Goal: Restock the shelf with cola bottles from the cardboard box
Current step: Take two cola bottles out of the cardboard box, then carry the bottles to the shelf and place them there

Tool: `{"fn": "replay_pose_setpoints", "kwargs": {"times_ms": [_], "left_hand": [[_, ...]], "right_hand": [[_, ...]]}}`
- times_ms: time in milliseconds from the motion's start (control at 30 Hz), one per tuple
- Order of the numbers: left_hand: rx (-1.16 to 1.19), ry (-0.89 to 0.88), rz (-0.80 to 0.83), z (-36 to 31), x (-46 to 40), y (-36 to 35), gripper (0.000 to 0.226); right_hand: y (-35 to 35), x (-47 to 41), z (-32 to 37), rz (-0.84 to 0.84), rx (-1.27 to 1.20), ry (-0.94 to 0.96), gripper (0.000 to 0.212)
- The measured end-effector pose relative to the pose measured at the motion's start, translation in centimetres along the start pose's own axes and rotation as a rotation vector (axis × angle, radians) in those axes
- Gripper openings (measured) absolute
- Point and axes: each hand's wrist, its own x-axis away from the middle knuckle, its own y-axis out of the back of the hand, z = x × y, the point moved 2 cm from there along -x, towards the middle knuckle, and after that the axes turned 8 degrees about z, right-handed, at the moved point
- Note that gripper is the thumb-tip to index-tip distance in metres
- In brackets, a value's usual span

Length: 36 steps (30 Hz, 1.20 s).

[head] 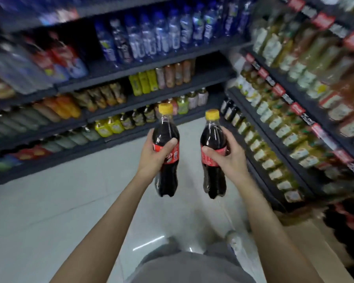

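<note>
Grey shirt front (192,268) at the bottom edge, nearest the lens, with two bare forearms reaching forward and up from it. Left hand (153,154) wrapped around the red label of one cola bottle (166,152), thumb across the front. Right hand (225,154) closed the same way around a second cola bottle (213,158). Both bottles upright, yellow-capped, dark-filled, side by side and apart, held in the air over the pale tiled floor (59,201). Cardboard box (307,242) low on the right, beside the right forearm, flap open; dark bottles with red labels (347,221) just beyond it at the frame edge, blurred, hard to tell whether inside the box or on a low shelf. Dark shelving (131,64) ahead and to the left, rows of blue-labelled water, yellow, orange and green drinks. More shelving (294,94) to the right, packed with pale green-labelled bottles, red price tags along the edges. Heavy motion blur toward the borders, labels unreadable.
</note>
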Motion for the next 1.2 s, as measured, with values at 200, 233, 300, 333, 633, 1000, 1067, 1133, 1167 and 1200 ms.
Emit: {"fn": "replay_pose_setpoints", "kwargs": {"times_ms": [200,233,300,333,633,1000,1067,1133,1167,1200], "left_hand": [[-0.13,-0.041,-0.227,-3.9,-1.3,16.4,0.048],[-0.14,-0.051,-0.253,-4.7,-1.5,18.7,0.051],[-0.188,-0.079,-0.281,-5.9,-1.9,23.2,0.064],[-0.223,-0.094,-0.286,-6.5,-2.3,25.4,0.071],[-0.286,-0.287,-0.533,-13.4,-8.0,44.5,0.078],[-0.339,-0.626,-0.908,-19.3,-22.6,61.8,0.06],[-0.299,-0.624,-0.899,-19.5,-26.2,64.7,0.063],[-0.248,-0.6,-0.877,-19.6,-29.5,67.2,0.068],[-0.227,-0.594,-0.869,-19.7,-31.0,68.3,0.07],[-0.216,-0.584,-0.862,-19.8,-32.3,69.2,0.071]], "right_hand": [[-14.3,-9.0,8.2,0.225,0.052,0.148,0.064],[-16.3,-10.5,9.5,0.253,0.053,0.169,0.062],[-20.3,-13.7,12.0,0.292,0.035,0.213,0.059],[-22.2,-15.3,13.1,0.307,0.021,0.238,0.058],[-39.5,-29.6,24.9,0.411,-0.015,0.519,0.066],[-53.8,-41.5,33.9,0.26,-0.11,0.758,0.07],[-55.8,-43.7,34.5,0.227,-0.088,0.789,0.07],[-57.6,-45.7,35.0,0.199,-0.071,0.788,0.069],[-58.4,-46.5,35.4,0.185,-0.062,0.783,0.069],[-59.1,-47.3,35.7,0.171,-0.05,0.776,0.069]]}}
